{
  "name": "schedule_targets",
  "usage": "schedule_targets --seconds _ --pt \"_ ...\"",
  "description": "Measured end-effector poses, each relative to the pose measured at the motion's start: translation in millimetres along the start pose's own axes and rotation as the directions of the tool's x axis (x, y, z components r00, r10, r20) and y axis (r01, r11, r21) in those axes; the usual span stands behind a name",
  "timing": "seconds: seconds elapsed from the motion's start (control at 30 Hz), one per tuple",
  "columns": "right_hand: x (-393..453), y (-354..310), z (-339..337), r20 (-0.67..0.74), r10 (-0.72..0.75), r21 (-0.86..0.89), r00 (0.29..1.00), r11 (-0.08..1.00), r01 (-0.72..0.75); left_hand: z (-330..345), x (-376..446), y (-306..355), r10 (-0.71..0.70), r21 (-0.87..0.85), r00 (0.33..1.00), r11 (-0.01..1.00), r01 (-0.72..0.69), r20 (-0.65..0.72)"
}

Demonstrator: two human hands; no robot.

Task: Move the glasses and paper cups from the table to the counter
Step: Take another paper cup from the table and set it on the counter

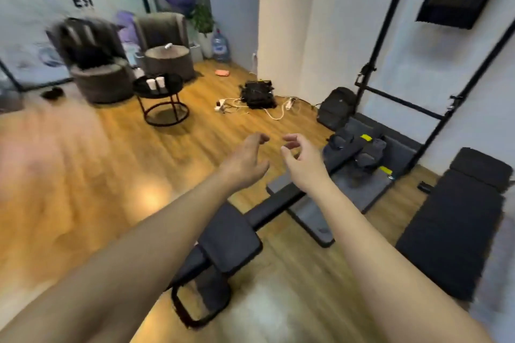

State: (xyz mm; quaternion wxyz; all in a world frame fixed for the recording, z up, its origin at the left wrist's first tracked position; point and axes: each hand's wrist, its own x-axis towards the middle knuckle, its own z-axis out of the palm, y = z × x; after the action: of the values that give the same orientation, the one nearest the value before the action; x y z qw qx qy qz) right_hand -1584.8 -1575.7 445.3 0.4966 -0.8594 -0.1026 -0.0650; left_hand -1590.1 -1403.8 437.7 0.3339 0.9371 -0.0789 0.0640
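Both arms reach forward over the wooden floor point(117, 147), and neither hand carries anything. The left hand point(245, 160) hangs with its fingers point(260, 139) loosely curled round nothing, and the right hand point(302, 160), just beside it, is the same, thumb and fingers half open around empty air. That posture reads as hands held ready between loads, not as a grip. The round black table point(158, 86) stands well apart from the hands, far across the floor, and on its tabletop two white paper cups point(156, 83) stand upright and close together near the middle. Blur hides whether any glasses stand beside them; a pale shape at the table's left edge cannot be made out. Behind the table sit two dark armchairs point(92, 64), which is probably why drinks were set down there. To the right of the table, on the floor by the white wall, lies a dark heap with cables point(257, 93), and nearer the hands lies a black exercise bench point(228, 242). No counter shows here. My judgement is that the person is walking toward the table to collect the cups, so that pickup is not yet begun.
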Motion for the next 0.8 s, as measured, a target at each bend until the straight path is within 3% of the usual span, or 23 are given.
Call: schedule_targets --seconds 0.27,0.53,0.8 --pt "0.9 -139.8 302.5 0.263 -0.103 0.106 0.959 0.991 0.077 -187.7 -119.6 -242.8 -0.256 0.119 0.945 0.952 0.283 -0.204" --pt "27.1 -244.0 474.8 0.36 -0.254 0.123 0.898 0.967 0.224 -314.1 -174.8 -368.4 -0.41 0.041 0.834 0.889 0.456 -0.368" --pt "94.1 -267.9 593.7 0.413 -0.276 0.161 0.868 0.96 0.228 -361.5 -144.6 -479.8 -0.474 -0.018 0.775 0.857 0.515 -0.417"
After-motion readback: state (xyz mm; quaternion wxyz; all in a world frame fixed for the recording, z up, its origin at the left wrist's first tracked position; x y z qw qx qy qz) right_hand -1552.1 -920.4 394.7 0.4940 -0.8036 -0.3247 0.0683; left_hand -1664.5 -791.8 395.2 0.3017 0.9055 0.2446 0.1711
